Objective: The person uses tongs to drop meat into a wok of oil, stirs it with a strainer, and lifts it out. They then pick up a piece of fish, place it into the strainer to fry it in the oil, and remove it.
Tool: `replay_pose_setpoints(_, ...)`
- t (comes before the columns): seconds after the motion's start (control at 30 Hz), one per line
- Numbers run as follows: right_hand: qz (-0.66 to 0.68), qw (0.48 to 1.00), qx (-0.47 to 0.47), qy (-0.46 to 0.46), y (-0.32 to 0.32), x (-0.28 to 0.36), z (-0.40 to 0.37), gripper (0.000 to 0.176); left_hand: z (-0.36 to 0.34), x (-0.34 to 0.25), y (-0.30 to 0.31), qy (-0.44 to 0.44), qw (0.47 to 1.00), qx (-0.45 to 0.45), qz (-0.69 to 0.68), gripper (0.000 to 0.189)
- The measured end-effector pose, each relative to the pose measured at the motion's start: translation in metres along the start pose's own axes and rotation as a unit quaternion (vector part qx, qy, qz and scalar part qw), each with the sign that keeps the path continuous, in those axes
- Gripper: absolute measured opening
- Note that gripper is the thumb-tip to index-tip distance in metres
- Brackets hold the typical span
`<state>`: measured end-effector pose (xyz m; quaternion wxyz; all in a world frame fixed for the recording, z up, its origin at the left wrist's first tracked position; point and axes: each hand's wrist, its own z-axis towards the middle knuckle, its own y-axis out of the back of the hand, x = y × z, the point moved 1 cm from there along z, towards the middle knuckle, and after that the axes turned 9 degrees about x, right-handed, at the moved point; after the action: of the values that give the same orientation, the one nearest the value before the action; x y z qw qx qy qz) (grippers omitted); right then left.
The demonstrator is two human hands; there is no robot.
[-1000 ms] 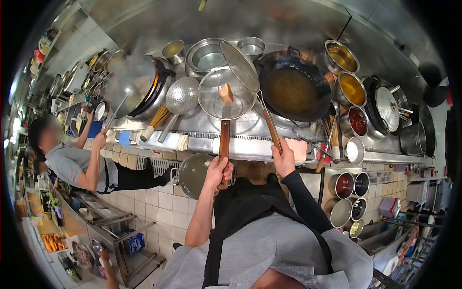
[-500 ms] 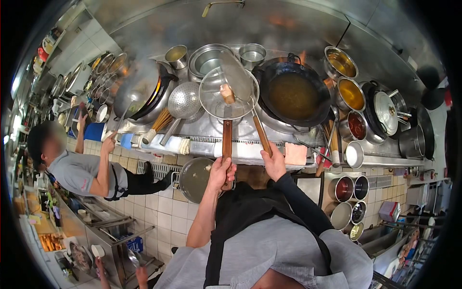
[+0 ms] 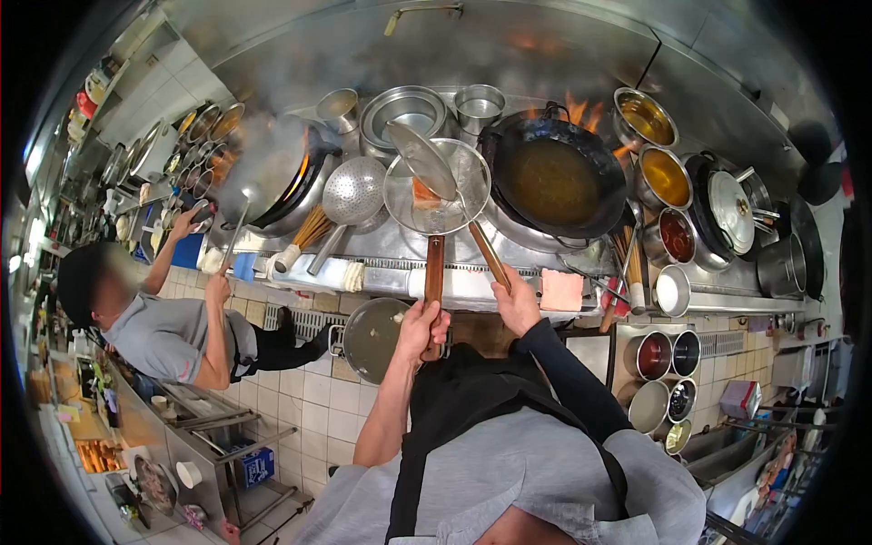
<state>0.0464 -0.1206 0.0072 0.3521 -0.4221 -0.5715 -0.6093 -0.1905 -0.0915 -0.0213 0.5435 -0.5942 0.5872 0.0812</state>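
My left hand (image 3: pixel 421 331) is closed around the wooden handle of a round mesh strainer (image 3: pixel 470 168), raised over the stove's front. An orange-brown piece of food (image 3: pixel 424 193) lies in the mesh. In my right hand (image 3: pixel 517 304) is the wooden handle of a ladle (image 3: pixel 420 156), whose tilted bowl hangs over the strainer and partly covers the food. Just right of the strainer sits a dark wok (image 3: pixel 554 186) of brownish liquid with flames behind it. A perforated skimmer (image 3: pixel 354 189) rests to the left.
Metal pots of yellow liquid (image 3: pixel 665 178) and red sauce (image 3: pixel 672 236) line the right side. A pink folded cloth (image 3: pixel 561 291) lies on the front ledge. At left, a co-worker (image 3: pixel 173 331) works at a steaming wok. A large pot (image 3: pixel 371 350) stands below.
The ladle's bowl has swung left and tipped over the strainer. The food piece has shifted within the mesh. Flames behind the wok are larger, and more steam rises at left.
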Motion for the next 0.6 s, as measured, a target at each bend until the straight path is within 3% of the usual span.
replay_pose_setpoints(0.03, 0.001, 1.0, -0.001, -0.024, 0.001, 0.01, 0.0, 0.041, -0.001, 0.0, -0.003, -0.001, 1.0, -0.005, -0.007, 0.016)
replay_pose_setpoints(0.13, 0.016, 0.996, -0.077, 0.038, -0.001, 0.018, -0.008, 0.041, -0.001, 0.0, -0.002, -0.001, 1.0, 0.0, -0.015, 0.017)
replay_pose_setpoints(0.23, -0.039, 0.999, -0.018, -0.021, -0.006, -0.006, -0.006, 0.04, -0.001, -0.002, -0.001, 0.003, 1.0, 0.008, -0.01, 0.016)
replay_pose_setpoints(0.43, 0.004, 0.996, -0.074, 0.04, 0.003, 0.0, -0.007, 0.04, 0.002, 0.003, 0.004, 0.007, 1.0, 0.009, -0.01, 0.017)
replay_pose_setpoints(0.6, -0.027, 0.999, -0.025, -0.027, -0.001, -0.016, -0.003, 0.04, 0.003, 0.004, 0.003, 0.003, 1.0, 0.028, -0.009, 0.017)
